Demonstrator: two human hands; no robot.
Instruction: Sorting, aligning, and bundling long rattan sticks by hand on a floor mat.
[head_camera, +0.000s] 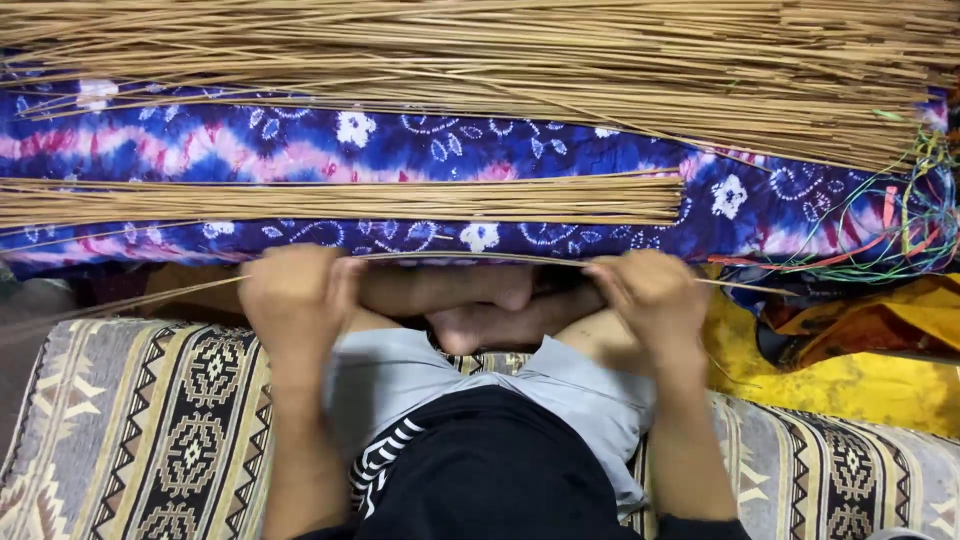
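Note:
My left hand (292, 290) and my right hand (650, 292) are both closed on one thin tan stick (470, 258), which stretches level between them and sticks out past each fist. Just beyond my hands a neat bundle of the same thin tan sticks (340, 200) lies on a blue, pink and white tie-dye cloth (500, 145). A much larger heap of sticks (480, 55) fills the top of the view. My crossed feet (470, 305) rest under the held stick.
I sit on a patterned woven mat (150, 430) in beige, black and grey. A tangle of coloured threads (900, 225) lies at the right edge. Yellow cloth (850, 385) is bunched at the lower right.

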